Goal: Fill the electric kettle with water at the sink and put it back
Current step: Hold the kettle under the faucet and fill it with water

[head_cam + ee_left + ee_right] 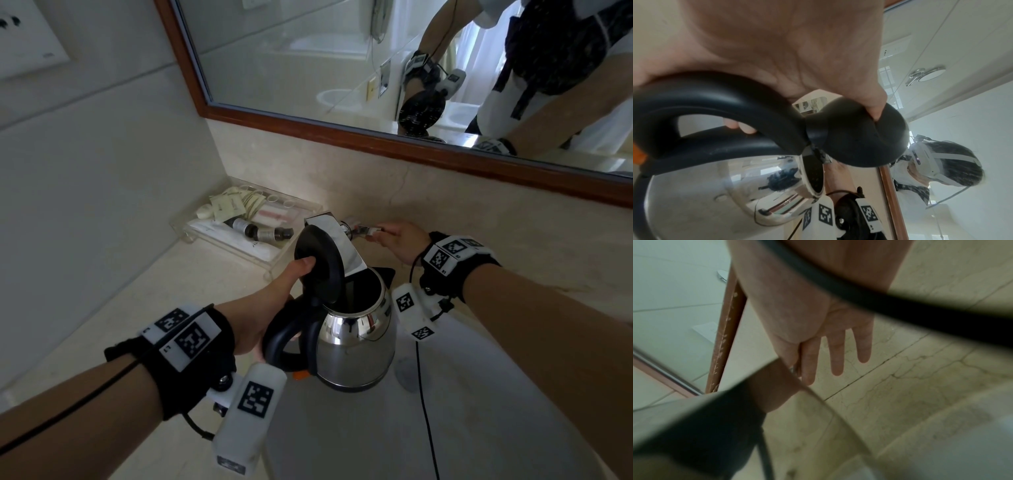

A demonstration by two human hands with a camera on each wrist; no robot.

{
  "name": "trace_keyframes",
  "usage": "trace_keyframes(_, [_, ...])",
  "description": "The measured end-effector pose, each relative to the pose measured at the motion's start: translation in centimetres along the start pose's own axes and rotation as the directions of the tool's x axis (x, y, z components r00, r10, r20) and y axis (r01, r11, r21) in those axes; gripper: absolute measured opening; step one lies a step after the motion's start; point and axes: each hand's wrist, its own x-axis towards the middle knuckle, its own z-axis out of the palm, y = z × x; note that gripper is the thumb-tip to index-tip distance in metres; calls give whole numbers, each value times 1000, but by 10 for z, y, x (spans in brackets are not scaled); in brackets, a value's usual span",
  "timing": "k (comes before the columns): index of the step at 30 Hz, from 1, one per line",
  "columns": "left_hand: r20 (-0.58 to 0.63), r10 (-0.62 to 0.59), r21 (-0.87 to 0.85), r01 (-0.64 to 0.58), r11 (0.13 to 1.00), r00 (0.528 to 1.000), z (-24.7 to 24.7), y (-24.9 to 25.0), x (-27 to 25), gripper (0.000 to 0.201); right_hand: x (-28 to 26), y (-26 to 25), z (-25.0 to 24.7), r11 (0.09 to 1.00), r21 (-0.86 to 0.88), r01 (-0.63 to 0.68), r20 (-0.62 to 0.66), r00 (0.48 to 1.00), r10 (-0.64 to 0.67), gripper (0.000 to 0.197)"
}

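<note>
Kettle point(356, 342), polished steel, black lid point(320, 262) hinged up, held over the sink point(445, 428) under the flat chrome spout point(334, 240). Left wrist view alone shows left hand point(777, 48) curled round the black handle point(715, 104), thumb on the lid. Right hand point(402, 241) pinches the tap lever point(368, 230), remaining fingers point(836, 353) straight. Clear tray point(205, 229) far left on the marble surface point(188, 291).

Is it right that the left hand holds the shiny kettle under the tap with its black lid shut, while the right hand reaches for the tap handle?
Not quite: the lid is flipped open, as the head view shows. The left hand does hold the kettle under the tap, and the right hand is at the tap handle.
</note>
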Motion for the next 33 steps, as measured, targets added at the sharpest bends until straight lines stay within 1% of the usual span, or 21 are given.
trace_keyframes(7, [0, 4, -15, -4, 1000, 1000, -2, 2, -4, 77, -2, -1, 1, 1000, -11, -13, 0, 1000, 13, 29])
trace_keyframes(10, [-3, -4, -21, 4, 1000, 1000, -3, 3, -5, 76, -3, -1, 4, 1000, 3, 5, -22, 1000, -5, 28])
trace_keyframes(15, [-20, 4, -26, -5, 1000, 1000, -4, 3, -5, 79, -7, 1, 7, 999, 21, 36, -26, 999, -36, 36])
trace_keyframes(21, [-22, 5, -42, -6, 999, 1000, -4, 4, -5, 77, -17, -5, 8, 999, 22, 44, -60, 997, -42, 32])
trace_keyframes(27, [-21, 12, -33, -13, 999, 1000, -3, 6, -5, 74, -18, 0, 15, 995, -5, 97, -134, 986, -97, 30])
trace_keyframes(33, [-24, 12, -24, -13, 1000, 1000, -3, 7, -3, 74, -18, 1, 16, 992, -4, 123, -132, 984, -122, 30])
